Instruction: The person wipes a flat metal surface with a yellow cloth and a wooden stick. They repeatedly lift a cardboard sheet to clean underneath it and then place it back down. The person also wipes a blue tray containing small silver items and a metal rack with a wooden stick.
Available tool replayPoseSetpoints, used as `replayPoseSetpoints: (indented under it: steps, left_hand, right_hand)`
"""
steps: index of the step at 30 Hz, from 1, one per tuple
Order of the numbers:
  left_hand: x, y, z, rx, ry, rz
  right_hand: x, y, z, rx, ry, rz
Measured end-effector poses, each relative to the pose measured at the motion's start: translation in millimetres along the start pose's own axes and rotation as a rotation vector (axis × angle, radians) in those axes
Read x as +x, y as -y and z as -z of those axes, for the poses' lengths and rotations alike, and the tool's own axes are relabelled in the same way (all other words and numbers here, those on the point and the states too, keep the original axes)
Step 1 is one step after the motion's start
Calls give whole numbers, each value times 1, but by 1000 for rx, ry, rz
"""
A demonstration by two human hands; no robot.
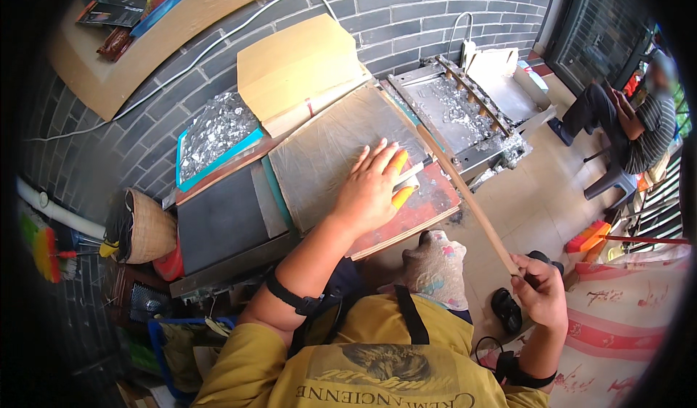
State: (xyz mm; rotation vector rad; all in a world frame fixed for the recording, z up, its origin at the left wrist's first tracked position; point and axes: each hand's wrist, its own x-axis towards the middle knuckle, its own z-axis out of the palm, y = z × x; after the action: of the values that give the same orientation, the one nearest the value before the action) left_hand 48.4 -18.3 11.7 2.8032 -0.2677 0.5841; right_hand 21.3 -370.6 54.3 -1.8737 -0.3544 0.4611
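Note:
My left hand lies with fingers stretched out on a smooth grey-brown sheet that covers a flat board on the bench. Orange covers sit on two of its digits. Between those two shows a small whitish piece, and I cannot tell whether the hand touches it. Beneath is a worn red board. At the lower right, my right hand is closed round the near end of a long wooden stick. The stick slants up to the left, its far end at the sheet's right edge.
Silvery flakes fill a blue-rimmed tray beside a tan cardboard piece. A dark plate lies left. Beyond the stick stands a metal frame littered with flakes. A woven basket stands left; a person sits far right.

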Motion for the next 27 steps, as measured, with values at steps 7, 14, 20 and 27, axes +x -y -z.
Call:
replayPoseSetpoints:
  steps: [7, 14, 20, 27]
  left_hand:
    - [1, -1, -2, 4, -22, 14]
    - [15, -3, 5, 9, -170, 118]
    - [39, -6, 15, 38, -140, 369]
    - [34, 24, 23, -305, -410, 466]
  right_hand:
    - [-13, 1, 30, -61, 89, 16]
    - [-11, 9, 31, -208, 112, 67]
    - [-7, 3, 29, -112, 94, 10]
    - [9, 18, 18, -72, 102, -3]
